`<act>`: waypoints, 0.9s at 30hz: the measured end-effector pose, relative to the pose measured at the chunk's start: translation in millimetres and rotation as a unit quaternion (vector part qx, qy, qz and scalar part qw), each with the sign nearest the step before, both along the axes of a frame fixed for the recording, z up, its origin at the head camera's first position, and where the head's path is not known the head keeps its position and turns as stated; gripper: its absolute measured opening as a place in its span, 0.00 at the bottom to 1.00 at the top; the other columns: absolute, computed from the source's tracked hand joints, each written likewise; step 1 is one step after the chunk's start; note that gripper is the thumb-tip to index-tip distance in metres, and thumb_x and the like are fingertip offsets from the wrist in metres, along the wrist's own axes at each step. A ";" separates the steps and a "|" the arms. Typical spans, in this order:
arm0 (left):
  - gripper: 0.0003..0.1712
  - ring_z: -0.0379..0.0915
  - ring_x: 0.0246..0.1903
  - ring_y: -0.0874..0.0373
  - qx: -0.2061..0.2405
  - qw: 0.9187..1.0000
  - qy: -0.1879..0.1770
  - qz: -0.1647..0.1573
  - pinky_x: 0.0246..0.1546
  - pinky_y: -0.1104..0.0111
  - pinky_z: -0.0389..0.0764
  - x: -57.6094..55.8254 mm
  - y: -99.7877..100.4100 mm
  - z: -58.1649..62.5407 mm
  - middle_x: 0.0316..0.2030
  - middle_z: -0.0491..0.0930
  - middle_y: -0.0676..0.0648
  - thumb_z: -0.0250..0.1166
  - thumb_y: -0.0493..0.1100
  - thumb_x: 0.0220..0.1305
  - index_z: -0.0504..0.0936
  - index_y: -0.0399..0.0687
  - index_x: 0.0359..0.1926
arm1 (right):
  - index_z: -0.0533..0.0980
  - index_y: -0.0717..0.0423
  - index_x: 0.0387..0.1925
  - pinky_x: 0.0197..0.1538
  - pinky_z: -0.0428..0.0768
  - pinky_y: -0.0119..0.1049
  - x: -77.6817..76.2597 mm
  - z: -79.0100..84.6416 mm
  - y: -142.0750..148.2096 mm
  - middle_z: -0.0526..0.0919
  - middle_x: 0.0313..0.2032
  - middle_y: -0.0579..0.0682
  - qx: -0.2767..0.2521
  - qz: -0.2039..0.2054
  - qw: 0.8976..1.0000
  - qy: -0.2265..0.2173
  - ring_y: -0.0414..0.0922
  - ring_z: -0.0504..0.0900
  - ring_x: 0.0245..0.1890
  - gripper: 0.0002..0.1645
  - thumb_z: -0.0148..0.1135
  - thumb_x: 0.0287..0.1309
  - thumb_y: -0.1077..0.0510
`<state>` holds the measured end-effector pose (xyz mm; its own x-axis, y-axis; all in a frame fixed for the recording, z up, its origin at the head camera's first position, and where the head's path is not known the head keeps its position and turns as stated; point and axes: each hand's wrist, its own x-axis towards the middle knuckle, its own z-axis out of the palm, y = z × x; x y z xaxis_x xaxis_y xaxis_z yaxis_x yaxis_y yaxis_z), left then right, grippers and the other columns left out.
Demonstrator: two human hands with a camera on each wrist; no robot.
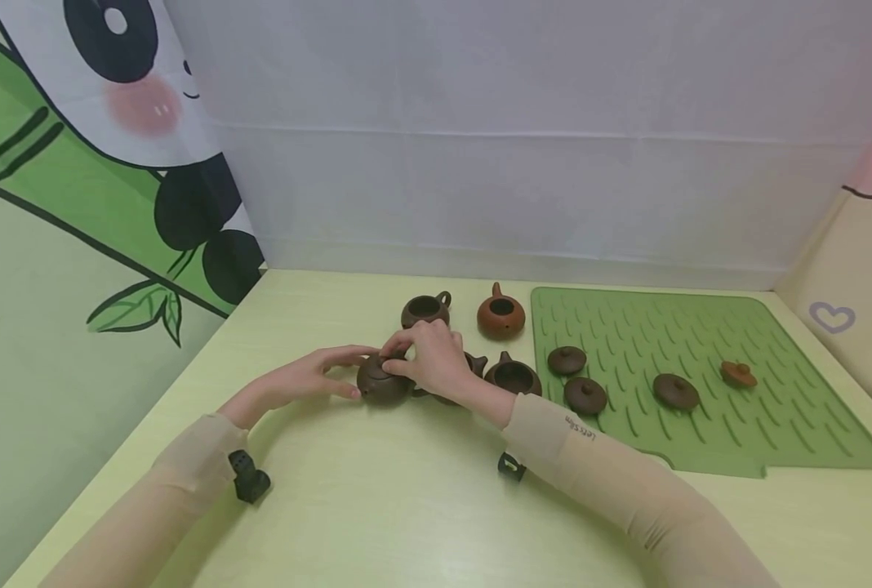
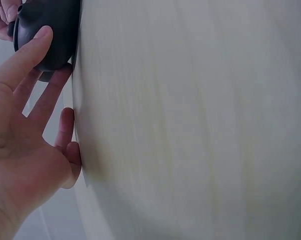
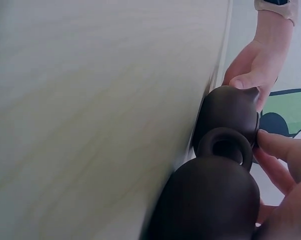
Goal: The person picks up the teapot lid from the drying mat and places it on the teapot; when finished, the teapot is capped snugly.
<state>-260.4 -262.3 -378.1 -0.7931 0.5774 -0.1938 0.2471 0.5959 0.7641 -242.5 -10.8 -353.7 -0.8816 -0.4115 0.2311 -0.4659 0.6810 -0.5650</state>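
Observation:
A dark brown teapot sits on the table, with its lid on top at the mouth. My left hand holds its left side, thumb and fingers spread around the body; in the left wrist view the thumb presses near the spout. From above, my right hand pinches the lid, its fingertips right at the lid's rim in the right wrist view. Another dark teapot stands close beside, its round handle toward the first pot. My right hand hides much of that second pot in the head view.
Behind stand a dark lidless teapot and a reddish-brown one; another open dark teapot is right of my hand. On the green mat lie three dark lids and one orange-brown lid. A white cloth wall rises behind.

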 end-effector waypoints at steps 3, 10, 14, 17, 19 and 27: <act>0.41 0.59 0.71 0.43 0.004 1.000 -0.003 -0.002 0.68 0.37 0.58 -0.9 0.5 -0.9 0.70 0.67 0.44 0.70 0.50 0.62 0.62 0.62 0.74 | 0.87 0.34 0.39 0.46 0.68 0.48 -0.3 0.5 0.6 0.87 0.39 0.40 0.001 0.003 1.000 -0.002 0.47 0.78 0.49 0.08 0.72 0.56 0.45; 0.41 0.58 0.72 0.44 0.010 1.000 -0.006 -0.003 0.69 0.38 0.58 -0.4 0.5 -2.3 0.73 0.63 0.50 0.70 0.52 0.61 0.62 0.65 0.73 | 0.87 0.35 0.39 0.45 0.68 0.46 -0.2 1.1 0.5 0.88 0.37 0.38 0.003 0.007 1.000 0.006 0.46 0.78 0.49 0.08 0.72 0.56 0.46; 0.41 0.57 0.73 0.44 0.010 1.000 -0.009 -0.003 0.69 0.37 0.57 -0.5 1.1 -2.6 0.73 0.62 0.50 0.69 0.52 0.62 0.62 0.65 0.73 | 0.87 0.35 0.39 0.45 0.67 0.46 -0.1 0.0 0.6 0.88 0.37 0.37 0.000 0.006 1.000 0.006 0.46 0.78 0.49 0.08 0.72 0.56 0.46; 0.41 0.57 0.73 0.44 0.011 1.000 -0.011 -0.002 0.69 0.37 0.57 -1.0 1.0 -3.0 0.73 0.63 0.49 0.69 0.52 0.61 0.62 0.66 0.73 | 0.87 0.34 0.38 0.45 0.67 0.46 -0.4 -1.2 0.4 0.87 0.37 0.37 0.001 0.004 1.000 0.011 0.45 0.77 0.49 0.07 0.72 0.56 0.45; 0.41 0.57 0.73 0.44 0.011 1.000 -0.009 -0.002 0.69 0.37 0.57 -1.5 0.6 -3.5 0.73 0.63 0.49 0.69 0.52 0.62 0.63 0.66 0.73 | 0.87 0.34 0.38 0.45 0.67 0.45 -0.5 -2.2 0.2 0.87 0.37 0.36 0.004 0.003 1.000 0.015 0.45 0.76 0.50 0.08 0.72 0.56 0.45; 0.40 0.57 0.72 0.43 0.016 1.000 -0.005 -0.013 0.68 0.37 0.58 -3.1 0.6 -5.5 0.73 0.62 0.50 0.69 0.52 0.62 0.63 0.67 0.73 | 0.85 0.37 0.44 0.51 0.68 0.48 1.7 -1.2 2.0 0.85 0.40 0.39 0.007 -0.002 1.000 0.014 0.45 0.74 0.51 0.13 0.72 0.56 0.46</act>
